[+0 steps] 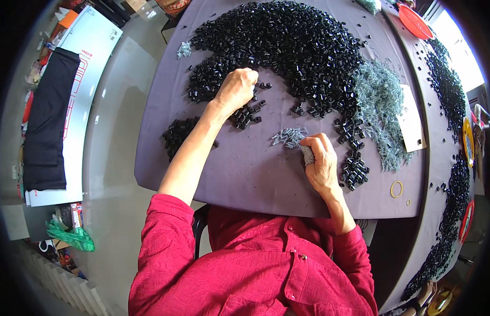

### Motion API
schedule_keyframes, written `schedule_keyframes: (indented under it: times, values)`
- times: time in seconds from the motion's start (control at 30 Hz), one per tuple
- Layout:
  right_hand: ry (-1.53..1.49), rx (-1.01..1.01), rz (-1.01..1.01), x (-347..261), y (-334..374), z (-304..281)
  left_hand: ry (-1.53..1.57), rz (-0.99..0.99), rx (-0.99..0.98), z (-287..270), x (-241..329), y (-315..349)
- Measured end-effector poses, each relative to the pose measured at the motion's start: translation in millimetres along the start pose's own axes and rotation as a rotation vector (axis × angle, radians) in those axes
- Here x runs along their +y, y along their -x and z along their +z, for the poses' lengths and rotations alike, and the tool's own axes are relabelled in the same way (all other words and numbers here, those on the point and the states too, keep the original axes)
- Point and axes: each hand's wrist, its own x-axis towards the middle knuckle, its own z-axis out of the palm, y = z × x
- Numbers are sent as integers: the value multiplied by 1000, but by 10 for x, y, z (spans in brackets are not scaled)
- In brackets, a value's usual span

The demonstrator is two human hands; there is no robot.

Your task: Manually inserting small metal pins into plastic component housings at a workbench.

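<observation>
My left hand (237, 88) reaches to the near edge of a big heap of small black plastic pieces (287, 47). Its fingers are bent together, and whatever is between them is hidden. Close to the front of the table, my right hand (323, 160) is curled closed. A grey, rough-textured bit (308, 155) shows at its thumb and fingers; I cannot tell what it is. Just beyond this hand lies a small pile of grey screws (288, 137). Smaller clusters of black pieces (246, 117) sit below my left hand, with others beside my right hand (355, 171).
A large pile of grey screws (382, 110) spreads at the right beside a pale card (412, 118). Yellow rubber bands (396, 189) lie near the front right. Across a seam, a second table holds more black pieces (450, 184), a red basket (415, 22) and another person's hand (427, 294).
</observation>
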Motion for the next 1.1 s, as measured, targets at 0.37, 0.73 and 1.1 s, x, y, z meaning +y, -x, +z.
schedule_keyframes:
  times: [0.37, 0.73, 1.1]
  values:
    - [-6, 11, 22, 3, 1, 3, 11, 7, -52, -1, 59, -21]
    - [-1, 32, 34, 18, 9, 19, -67, 53, -16, -12, 80, -111]
    - [-48, 76, 65, 19, 25, 8, 243, -147, 131, -107, 262, 28]
